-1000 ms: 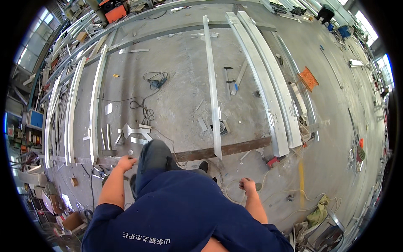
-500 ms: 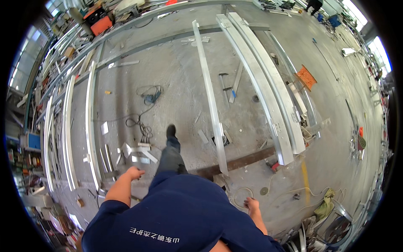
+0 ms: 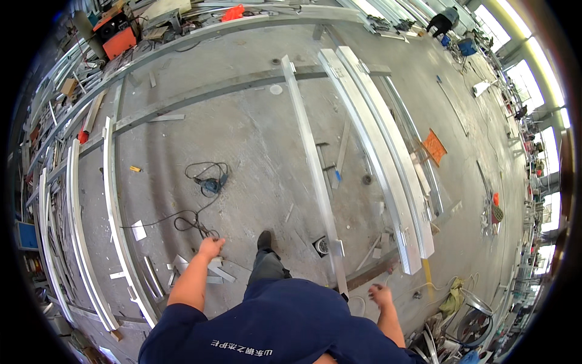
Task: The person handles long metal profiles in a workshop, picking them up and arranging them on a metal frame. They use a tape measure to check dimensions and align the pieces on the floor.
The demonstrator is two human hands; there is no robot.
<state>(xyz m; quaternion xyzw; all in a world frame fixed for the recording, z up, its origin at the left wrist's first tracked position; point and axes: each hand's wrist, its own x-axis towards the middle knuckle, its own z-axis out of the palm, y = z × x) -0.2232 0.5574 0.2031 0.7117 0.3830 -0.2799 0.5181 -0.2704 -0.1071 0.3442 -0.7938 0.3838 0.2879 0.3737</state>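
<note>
My left hand (image 3: pixel 212 247) hangs beside the loose metal offcuts (image 3: pixel 222 273) and the looped dark cable (image 3: pixel 193 225), its fingers loosely bent around nothing visible. The cable runs to a blue power tool (image 3: pixel 211 185) on the floor ahead. Low on the right, my right hand (image 3: pixel 381 295) is empty, its fingers slightly spread. It is nearest the lower end of a narrow metal beam (image 3: pixel 315 173). Two wide pale metal beams (image 3: pixel 368 142) lie further right. Between the narrow and wide beams rests a hammer-like tool with a blue handle (image 3: pixel 337 176).
Long metal rails (image 3: pixel 114 215) lie at the left, and a grey crossbar (image 3: pixel 206 92) spans the far side. An orange frame-like piece (image 3: pixel 434 147) stands right of the beams. Hoses and a green cloth (image 3: pixel 451 298) lie lower right. Another person (image 3: pixel 444 22) bends at the far right.
The floor items around me have shifted down in view as I step ahead. My left hand has swung forward toward the cable. My right hand remains low and empty.
</note>
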